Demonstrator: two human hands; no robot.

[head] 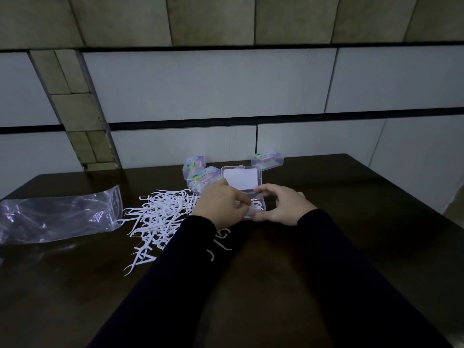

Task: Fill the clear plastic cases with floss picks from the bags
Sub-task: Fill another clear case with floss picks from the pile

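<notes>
An open clear plastic case [241, 179] stands mid-table, its lid raised toward the wall. My right hand [283, 207] grips the case's right side, thumb at the near edge and fingers curled over the far rim. My left hand [221, 205] is over the case's left part, pinching white floss picks down into it. A loose pile of white floss picks [160, 214] spreads on the table just left of my hands. An emptied clear plastic bag [57, 217] lies flat at the far left.
Three closed clear cases with colourful labels stand behind the open one: two at the back left [194, 165] [204, 178] and one at the back right [267, 159]. The dark wooden table [351, 234] ends at a tiled wall.
</notes>
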